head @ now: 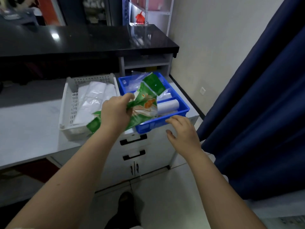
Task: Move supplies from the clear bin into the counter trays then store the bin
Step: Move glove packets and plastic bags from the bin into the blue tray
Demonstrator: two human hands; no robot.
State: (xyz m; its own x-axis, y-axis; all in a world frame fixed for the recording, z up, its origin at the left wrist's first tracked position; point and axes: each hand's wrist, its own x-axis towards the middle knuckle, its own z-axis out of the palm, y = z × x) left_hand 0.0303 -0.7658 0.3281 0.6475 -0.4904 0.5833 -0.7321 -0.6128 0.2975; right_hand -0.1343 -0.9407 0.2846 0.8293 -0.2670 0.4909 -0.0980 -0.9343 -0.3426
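Over the blue tray (pixel 180 105) on the bench (pixel 33 126), left hand (pixel 115 111) fingers clamp a green packet (pixel 148 91); right hand (pixel 183 131) hovers, fingers apart, at the tray's near rim.

Green printed packets (pixel 145 98) held over blue tray (pixel 179 112), beside white tray (pixel 69 103).

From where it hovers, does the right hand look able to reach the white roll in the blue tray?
Probably yes: the right hand is open by the blue tray, and the white roll lies uncovered.
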